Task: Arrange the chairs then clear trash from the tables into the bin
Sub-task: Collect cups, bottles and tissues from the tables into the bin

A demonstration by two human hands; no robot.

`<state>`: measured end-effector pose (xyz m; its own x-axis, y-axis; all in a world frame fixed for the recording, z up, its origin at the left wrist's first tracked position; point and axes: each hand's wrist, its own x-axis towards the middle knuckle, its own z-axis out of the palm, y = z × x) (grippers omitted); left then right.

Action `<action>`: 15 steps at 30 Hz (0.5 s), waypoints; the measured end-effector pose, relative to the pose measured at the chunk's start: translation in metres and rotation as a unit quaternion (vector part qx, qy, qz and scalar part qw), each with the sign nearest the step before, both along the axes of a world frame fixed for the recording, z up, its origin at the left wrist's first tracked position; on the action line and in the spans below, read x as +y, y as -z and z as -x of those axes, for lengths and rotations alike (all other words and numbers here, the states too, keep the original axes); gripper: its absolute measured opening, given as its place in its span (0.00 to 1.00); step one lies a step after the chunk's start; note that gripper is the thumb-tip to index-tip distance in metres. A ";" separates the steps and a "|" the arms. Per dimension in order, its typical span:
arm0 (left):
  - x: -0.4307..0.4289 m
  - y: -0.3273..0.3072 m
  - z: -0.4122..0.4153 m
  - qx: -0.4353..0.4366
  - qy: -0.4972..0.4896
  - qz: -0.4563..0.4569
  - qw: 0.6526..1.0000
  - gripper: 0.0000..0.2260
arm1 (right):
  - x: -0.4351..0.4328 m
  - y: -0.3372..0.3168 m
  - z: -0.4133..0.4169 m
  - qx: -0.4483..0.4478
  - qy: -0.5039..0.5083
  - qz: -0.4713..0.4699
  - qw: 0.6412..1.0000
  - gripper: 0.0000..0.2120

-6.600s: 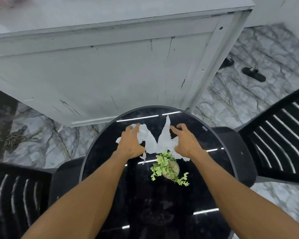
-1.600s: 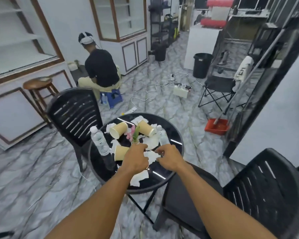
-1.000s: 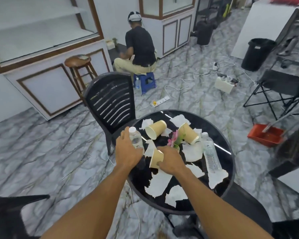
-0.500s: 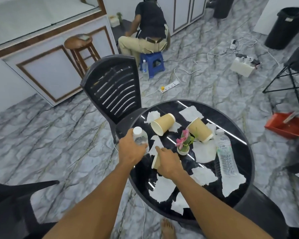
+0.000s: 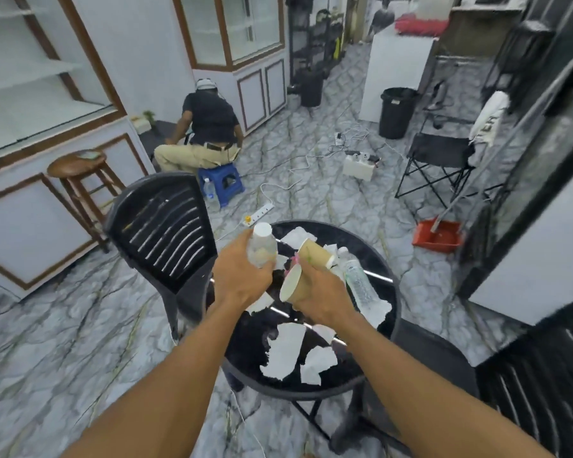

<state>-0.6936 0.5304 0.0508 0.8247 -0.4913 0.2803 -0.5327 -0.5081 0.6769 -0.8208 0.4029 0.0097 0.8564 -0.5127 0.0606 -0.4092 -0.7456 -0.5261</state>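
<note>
The round black glass table point(image 5: 354, 239) stands on a grey-veined marble floor point(image 5: 63, 325). Torn pieces of white paper point(image 5: 283, 352) are scattered across its glossy top, the largest ones near the close edge. A clear plastic bottle point(image 5: 358, 279) lies on its side towards the right of the table, and a brown paper cup point(image 5: 315, 254) lies tipped over at the far side.

The left hand point(image 5: 242, 279) is curled round a white-capped water bottle point(image 5: 262, 246), holding it upright above the table's left edge. The right hand point(image 5: 318, 299) grips a second paper cup point(image 5: 291, 285) on its side, its open mouth turned to the left, just above the tabletop.

A black slatted plastic chair point(image 5: 166, 226) stands just beside the table on the left, and another black chair point(image 5: 536, 368) is at the near right. A wooden stool point(image 5: 78, 166) stands by the white panelled cabinets on the left wall. Farther back, a person point(image 5: 210, 127) sits facing away on a blue step stool point(image 5: 222, 183). A power strip point(image 5: 260, 211) and cables lie on the floor beyond the table. The black bin point(image 5: 397, 112) stands well apart at the far right, near a white counter. A black folding chair point(image 5: 439, 157) and a red dustpan point(image 5: 439, 236) are on the right.
</note>
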 end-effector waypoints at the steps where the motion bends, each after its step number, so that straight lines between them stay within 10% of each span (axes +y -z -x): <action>1: -0.009 -0.010 0.011 -0.004 0.022 0.006 1.000 0.34 | -0.005 -0.009 0.016 -0.015 0.021 0.003 1.000 0.40; 15: -0.185 -0.072 0.364 -0.005 0.450 0.050 0.892 0.30 | -0.070 -0.078 0.423 -0.092 0.442 0.106 0.886 0.40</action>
